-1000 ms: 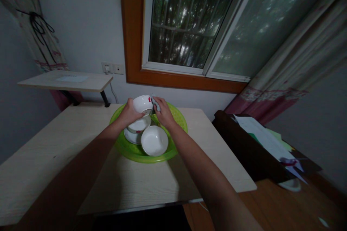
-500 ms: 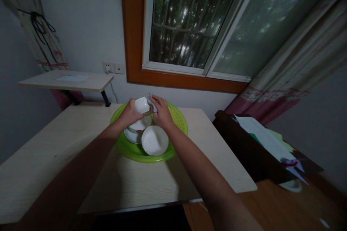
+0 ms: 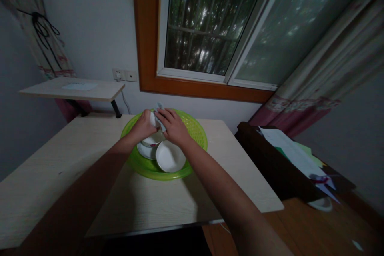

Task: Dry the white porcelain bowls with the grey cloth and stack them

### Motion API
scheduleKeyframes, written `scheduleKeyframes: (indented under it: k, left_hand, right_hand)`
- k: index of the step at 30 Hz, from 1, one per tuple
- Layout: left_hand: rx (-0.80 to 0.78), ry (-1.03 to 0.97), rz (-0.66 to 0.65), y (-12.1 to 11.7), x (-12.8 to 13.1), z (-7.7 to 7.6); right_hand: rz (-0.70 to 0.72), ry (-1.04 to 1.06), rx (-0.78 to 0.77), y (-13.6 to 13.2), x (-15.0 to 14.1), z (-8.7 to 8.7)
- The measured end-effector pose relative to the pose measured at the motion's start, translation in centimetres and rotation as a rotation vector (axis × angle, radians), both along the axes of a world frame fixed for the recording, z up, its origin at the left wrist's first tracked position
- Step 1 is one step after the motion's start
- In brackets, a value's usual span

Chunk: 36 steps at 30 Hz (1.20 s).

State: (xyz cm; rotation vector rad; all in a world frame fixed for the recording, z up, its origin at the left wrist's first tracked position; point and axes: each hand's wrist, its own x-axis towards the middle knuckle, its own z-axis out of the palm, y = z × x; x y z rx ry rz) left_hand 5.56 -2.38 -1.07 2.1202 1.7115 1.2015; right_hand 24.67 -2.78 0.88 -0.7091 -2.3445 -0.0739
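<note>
A small white bowl (image 3: 153, 119) is gripped at its left side by my left hand (image 3: 144, 125), above a round green plastic basket (image 3: 196, 130). My right hand (image 3: 174, 127) is closed on a pale bluish cloth (image 3: 161, 123) and presses it against the bowl, covering much of it. Below the hands, inside the basket, a white bowl with a red mark (image 3: 152, 141) rests on a white plate (image 3: 146, 151). Another white bowl (image 3: 171, 156), tilted with its inside showing, lies at the front of the basket.
The basket stands on a light wooden table (image 3: 231, 160). At the back left is a raised wooden shelf (image 3: 90, 93) on black legs, with a paper on it. Right of the table, papers (image 3: 289, 150) lie on a dark piece of furniture. Behind is a window (image 3: 210, 24).
My right hand has moved left with the cloth, across the held bowl, which it now mostly covers. My left hand stays almost in place on the bowl.
</note>
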Motion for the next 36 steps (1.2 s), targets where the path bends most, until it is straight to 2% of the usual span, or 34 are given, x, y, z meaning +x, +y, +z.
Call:
scheduleKeyframes:
  k: [4,13,24,31,36]
  left_hand:
    - [0.043,0.037,-0.022,0.2,-0.1,-0.2]
    - [0.074,0.139,0.016,0.5,-0.3,-1.0]
    - [0.109,0.144,-0.028,0.2,-0.1,-0.5]
    - [0.080,0.149,0.025,0.3,-0.2,-0.7]
    - [0.022,0.097,0.052,0.1,-0.1,-0.3]
  right_hand:
    - [0.006,-0.051,0.014,-0.5,-0.3,0.2]
    - [-0.105,0.098,-0.027,0.0,0.2,0.3]
    - [-0.002,-0.051,-0.002,-0.6,-0.3,0.4]
    - [-0.101,0.102,-0.026,0.3,0.3,0.2]
    - [-0.197,0.218,-0.063,2.0,0.9,-0.9]
